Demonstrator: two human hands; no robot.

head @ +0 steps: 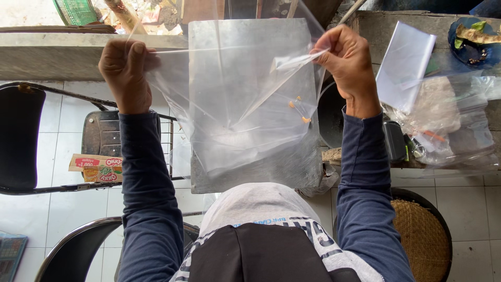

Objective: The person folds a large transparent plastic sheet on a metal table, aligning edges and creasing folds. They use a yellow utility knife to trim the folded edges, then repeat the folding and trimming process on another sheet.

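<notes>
The floor (62,136) was of pale square tiles, and a grey concrete ledge (47,55) ran across the top of the view. A dark metal-framed chair (23,138) stood on the left, with a small printed carton (96,168) lying on a second seat beside it. On the right, a heap of clear plastic bags (449,125) lay on a counter, and a woven basket (420,232) sat below it on the tiles.

In the middle, a clear plastic bag (245,104) was held up in the air between both hands, stretched wide above the person's lap. The left hand (125,65) was clenched on the bag's upper left edge. The right hand (347,60) pinched the upper right edge between thumb and fingers, a fold of film (292,60) pulled taut from it. Both arms wore dark blue sleeves (148,198). Inside the bag, near its right side, a few small orange bits (298,108) showed through the plastic.
</notes>
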